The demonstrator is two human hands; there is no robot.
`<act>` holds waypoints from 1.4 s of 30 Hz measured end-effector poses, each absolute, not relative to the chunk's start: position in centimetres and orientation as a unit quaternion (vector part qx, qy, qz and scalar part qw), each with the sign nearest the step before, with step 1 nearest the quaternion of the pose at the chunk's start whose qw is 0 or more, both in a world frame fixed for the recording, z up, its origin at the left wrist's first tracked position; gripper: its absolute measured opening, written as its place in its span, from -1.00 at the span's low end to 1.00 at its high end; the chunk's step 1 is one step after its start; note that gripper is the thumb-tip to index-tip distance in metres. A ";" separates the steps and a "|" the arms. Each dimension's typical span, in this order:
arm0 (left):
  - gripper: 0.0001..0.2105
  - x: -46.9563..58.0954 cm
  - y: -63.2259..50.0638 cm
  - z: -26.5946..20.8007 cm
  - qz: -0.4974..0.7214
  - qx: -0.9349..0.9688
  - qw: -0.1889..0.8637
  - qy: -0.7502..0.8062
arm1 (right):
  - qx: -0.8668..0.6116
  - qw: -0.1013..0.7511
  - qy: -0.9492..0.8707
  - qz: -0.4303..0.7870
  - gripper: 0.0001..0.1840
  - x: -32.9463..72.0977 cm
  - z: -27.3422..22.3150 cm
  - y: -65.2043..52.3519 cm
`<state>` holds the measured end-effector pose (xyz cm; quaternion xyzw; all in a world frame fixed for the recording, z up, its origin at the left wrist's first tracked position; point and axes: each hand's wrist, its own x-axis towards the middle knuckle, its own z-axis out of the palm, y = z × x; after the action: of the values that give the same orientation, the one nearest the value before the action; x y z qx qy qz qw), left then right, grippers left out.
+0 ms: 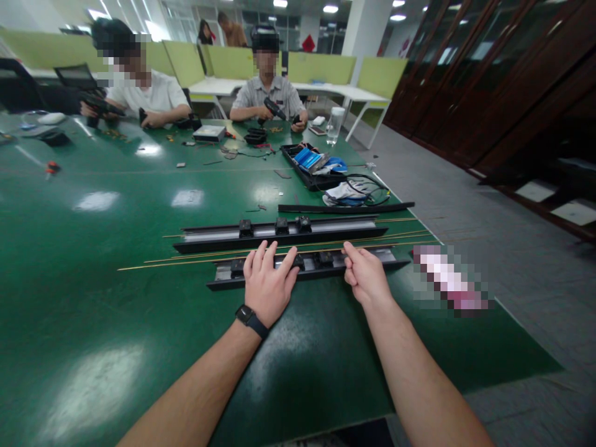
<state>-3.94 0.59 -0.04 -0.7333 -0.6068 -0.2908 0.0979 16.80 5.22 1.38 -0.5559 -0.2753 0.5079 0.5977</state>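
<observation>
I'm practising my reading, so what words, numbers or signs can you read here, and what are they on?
There is no text I can read.
Blue item in the black tray: any print is too small.
Pink item near the table edge: blurred out.
Red diamond at the back: too small to tell.
Black watch: dark face, nothing readable.

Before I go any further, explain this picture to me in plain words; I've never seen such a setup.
There is no machine here: a camera worn on a person's head looks forward and down at that person's bare left hand and right hand. On the green table lie two dark rails bearing black blocks, with thin golden rods nearby. The left hand lies over the nearer rail, fingers spread; the right seems to pinch a rod. Across the table, two other people hold drill-like tools.
</observation>
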 end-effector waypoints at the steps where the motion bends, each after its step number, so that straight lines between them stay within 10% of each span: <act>1: -0.58 -3.9 0.6 0.0 -0.290 -0.734 0.097 -0.607 | -0.555 0.596 -0.276 0.510 -0.64 16.8 1.4 5.2; 42: -0.58 -3.9 0.4 0.3 -0.274 -0.733 0.085 -0.616 | -0.552 0.596 -0.277 0.514 -0.61 16.8 1.4 4.8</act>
<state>-3.91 0.41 0.35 -0.7334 -0.6161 -0.2745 0.0848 16.84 4.79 1.40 -0.5520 -0.2765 0.5139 0.5956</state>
